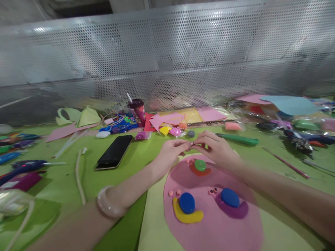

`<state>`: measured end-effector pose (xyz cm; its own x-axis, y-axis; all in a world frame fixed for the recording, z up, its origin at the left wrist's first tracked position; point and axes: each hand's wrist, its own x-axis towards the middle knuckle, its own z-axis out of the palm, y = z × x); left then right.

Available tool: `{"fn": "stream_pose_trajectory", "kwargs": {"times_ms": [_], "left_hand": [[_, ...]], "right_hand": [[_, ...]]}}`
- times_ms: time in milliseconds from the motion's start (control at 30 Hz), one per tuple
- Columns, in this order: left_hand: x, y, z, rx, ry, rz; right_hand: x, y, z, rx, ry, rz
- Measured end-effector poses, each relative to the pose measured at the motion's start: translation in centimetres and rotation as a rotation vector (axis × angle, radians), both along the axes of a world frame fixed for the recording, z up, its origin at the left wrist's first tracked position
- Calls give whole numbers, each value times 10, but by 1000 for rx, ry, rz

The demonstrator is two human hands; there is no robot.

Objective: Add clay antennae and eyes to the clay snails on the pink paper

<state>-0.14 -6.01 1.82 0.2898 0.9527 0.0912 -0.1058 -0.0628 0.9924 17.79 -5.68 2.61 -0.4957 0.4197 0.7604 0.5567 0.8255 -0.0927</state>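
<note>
My left hand and my right hand meet fingertip to fingertip above the far edge of a pink rounded paper. Both are pinched closed around something tiny and dark that I cannot make out. On the pink paper are three snail-like clay figures: a yellow one with a blue bottle cap, a purple one with another blue cap, and an orange-red one with a green cap. Small pink balls stand above each body; the purple figure's carry dark dots.
Left of my arm lie a black phone and a white cable. Beyond my hands are clay packets, a green cutter and a cup with a straw. Perforated metal panel closes off the back.
</note>
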Motion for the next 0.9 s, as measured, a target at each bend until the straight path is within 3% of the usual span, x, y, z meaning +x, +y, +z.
{"fn": "stream_pose_trajectory", "kwargs": {"times_ms": [233,500,900], "left_hand": [[-1,2,-4,11,-7,2],[0,2,-2,42,-17,49],[2,1,0,-1,-77,5]], "right_hand": [[-2,0,1,-7,47,31],[-5,-3,5,-183,103,16],[-4,-3,4,-133,106,69]]}}
